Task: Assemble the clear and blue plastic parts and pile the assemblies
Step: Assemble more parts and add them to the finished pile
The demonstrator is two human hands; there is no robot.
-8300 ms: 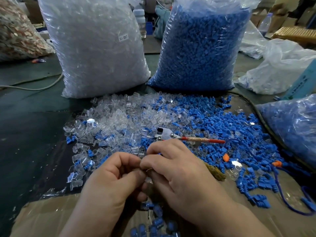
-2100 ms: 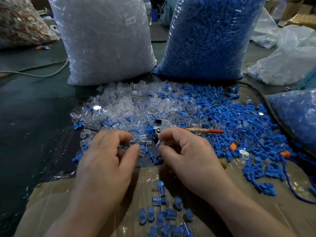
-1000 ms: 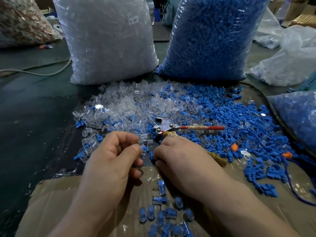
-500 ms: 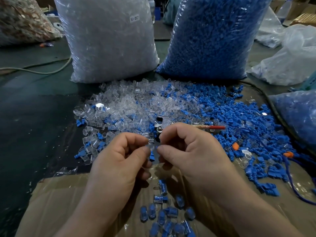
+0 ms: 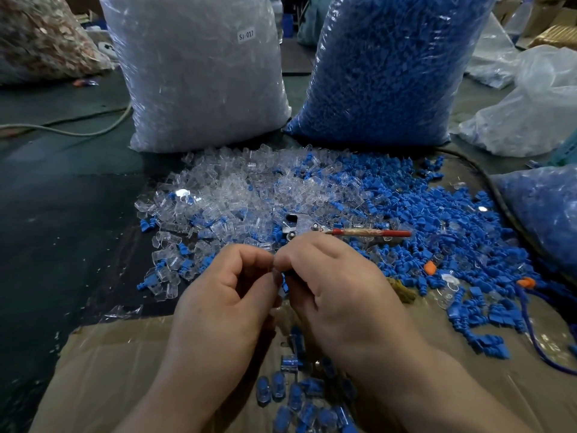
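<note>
Blue and clear plastic bits everywhere, basically. The person had both hands up over the near edge of the heap, left hand (image 5: 224, 295) and right hand (image 5: 337, 292) knuckle to knuckle. The fingers of both were curled in, pinching one small blue part (image 5: 284, 285) between the thumbs. Only a sliver of it showed, so I couldn't tell whether a clear cap was on it.

Right under the wrists, a little pile of finished pieces (image 5: 299, 398) lay on a sheet of cardboard (image 5: 109, 370), blue inside clear.

Past the hands, the loose clear caps (image 5: 237, 195) were spread mostly to the left and the loose blue plugs (image 5: 437, 220) mostly to the right, mixing in the middle. A pair of pliers (image 5: 359, 233) with a red handle lay on top of the heap just beyond the right knuckles, handle pointing right. A couple of orange bits (image 5: 431, 267) sat among the blue.

At the back, a big bag of clear caps (image 5: 199, 73) and a big bag of blue plugs (image 5: 387, 67) stood side by side on the dark worktop (image 5: 62, 214).
</note>
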